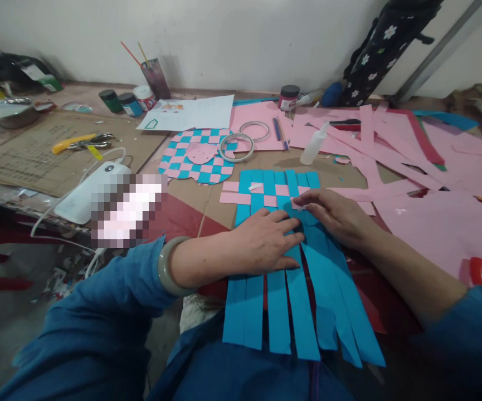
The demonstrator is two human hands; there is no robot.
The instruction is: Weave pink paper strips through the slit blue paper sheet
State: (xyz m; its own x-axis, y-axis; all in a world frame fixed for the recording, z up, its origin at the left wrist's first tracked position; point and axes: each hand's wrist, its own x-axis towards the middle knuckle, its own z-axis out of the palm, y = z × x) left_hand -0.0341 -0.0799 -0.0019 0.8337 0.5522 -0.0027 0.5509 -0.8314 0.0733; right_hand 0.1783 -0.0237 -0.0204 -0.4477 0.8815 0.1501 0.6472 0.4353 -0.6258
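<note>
Blue paper cut into long strips (278, 312) lies at the table edge and hangs toward my lap, its upper end uncut or closely set. Pink paper strips (234, 197) pass over and under the blue ones near the top, in a checked pattern. My left hand (269, 239) rests flat across the blue strips, fingers stretched to the right. Beside it, my right hand (336, 214) has its fingertips pinched at the lower pink strip, whose part under the hand is hidden. A small white paper scrap (256, 186) sits on the weave.
Behind the weave lie a finished blue-and-pink checked piece (178, 153), tape rolls (236, 147) and a glue bottle (313, 146). Pink paper (441, 234) and loose strips spread at right. Leftward are a white power bank (92, 192), yellow-handled pliers (76, 142) and paint jars (130, 104).
</note>
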